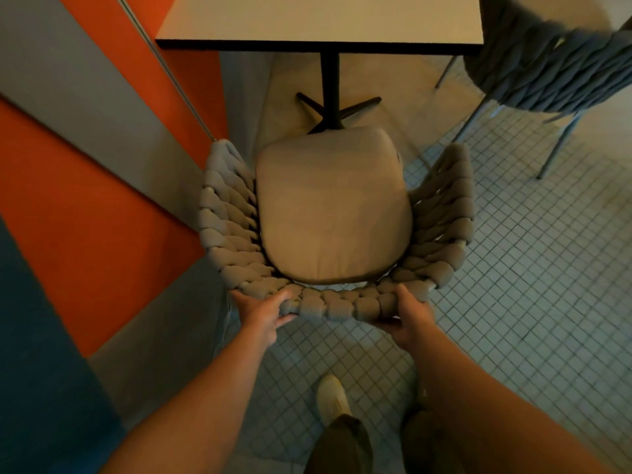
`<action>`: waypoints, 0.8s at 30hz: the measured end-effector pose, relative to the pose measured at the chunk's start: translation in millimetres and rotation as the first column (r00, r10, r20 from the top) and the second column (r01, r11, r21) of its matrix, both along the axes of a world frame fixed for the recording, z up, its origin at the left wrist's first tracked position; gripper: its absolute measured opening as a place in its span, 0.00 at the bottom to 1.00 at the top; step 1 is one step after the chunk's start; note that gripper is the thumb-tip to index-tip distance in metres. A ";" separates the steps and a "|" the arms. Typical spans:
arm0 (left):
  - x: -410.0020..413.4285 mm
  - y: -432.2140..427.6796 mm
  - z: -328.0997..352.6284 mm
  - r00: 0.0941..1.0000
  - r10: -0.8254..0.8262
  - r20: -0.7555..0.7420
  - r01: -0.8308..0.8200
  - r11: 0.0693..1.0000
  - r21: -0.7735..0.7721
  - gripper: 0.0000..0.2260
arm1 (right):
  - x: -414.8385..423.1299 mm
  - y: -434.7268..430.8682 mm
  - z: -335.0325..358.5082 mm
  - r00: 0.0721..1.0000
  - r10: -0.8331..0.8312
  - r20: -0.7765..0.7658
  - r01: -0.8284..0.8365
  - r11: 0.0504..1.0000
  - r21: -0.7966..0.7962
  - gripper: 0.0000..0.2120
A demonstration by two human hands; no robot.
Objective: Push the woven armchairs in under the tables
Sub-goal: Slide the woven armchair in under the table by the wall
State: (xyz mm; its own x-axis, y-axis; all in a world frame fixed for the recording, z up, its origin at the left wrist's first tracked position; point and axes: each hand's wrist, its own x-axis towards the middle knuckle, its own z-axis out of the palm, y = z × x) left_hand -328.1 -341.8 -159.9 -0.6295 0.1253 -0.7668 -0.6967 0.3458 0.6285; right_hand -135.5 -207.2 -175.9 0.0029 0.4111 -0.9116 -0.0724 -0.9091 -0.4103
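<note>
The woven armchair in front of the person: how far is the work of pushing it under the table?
Done: nothing looks finished yet. In hand: the left hand and right hand both grip the back rim of the woven armchair, which faces the table; its cushion lies wholly outside the table edge. Left: pushing it in, and the second armchair at the right also stands out from the table.

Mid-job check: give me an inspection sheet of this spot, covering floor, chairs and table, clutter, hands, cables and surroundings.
Surface: small-square tiled floor, bare.
Job's things: grey woven rope armchair with beige cushion facing the white square pedestal table, seat not yet under it; second grey woven armchair at the table's right.
Clutter: nothing seen.
Hands: left hand and right hand both grip the near chair's back rim.
Cables: nothing seen.
Surroundings: orange and grey panelled wall close on the left.
</note>
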 end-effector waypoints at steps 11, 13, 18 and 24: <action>-7.6 -15.8 1.8 0.999 -0.047 -0.018 0.047 0.999 -0.002 0.52 | 26.6 -16.0 36.0 0.445 0.619 0.647 -0.875 0.455 0.167 0.20; -8.6 -18.6 4.2 0.998 0.011 -0.062 -0.012 0.999 -0.030 0.52 | 29.2 -10.3 41.2 0.312 0.527 0.791 -0.950 0.198 0.243 0.18; -15.6 -19.8 6.9 0.991 0.098 -0.086 -0.101 0.994 -0.030 0.51 | 14.6 15.9 40.4 0.080 0.525 0.847 -0.856 -0.399 0.328 0.16; -38.2 -8.6 -11.0 0.995 0.103 0.009 -0.103 0.995 0.014 0.49 | -19.8 32.4 12.6 -0.529 0.349 0.773 -0.703 -0.690 -0.170 0.35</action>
State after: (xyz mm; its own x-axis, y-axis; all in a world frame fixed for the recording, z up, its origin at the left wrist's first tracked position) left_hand -366.3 -350.4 -170.9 -0.6331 0.0716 -0.7708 -0.7336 0.2625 0.6269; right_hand -155.3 -174.7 -163.3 -0.7233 0.2950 -0.6244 0.4829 0.8624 -0.1519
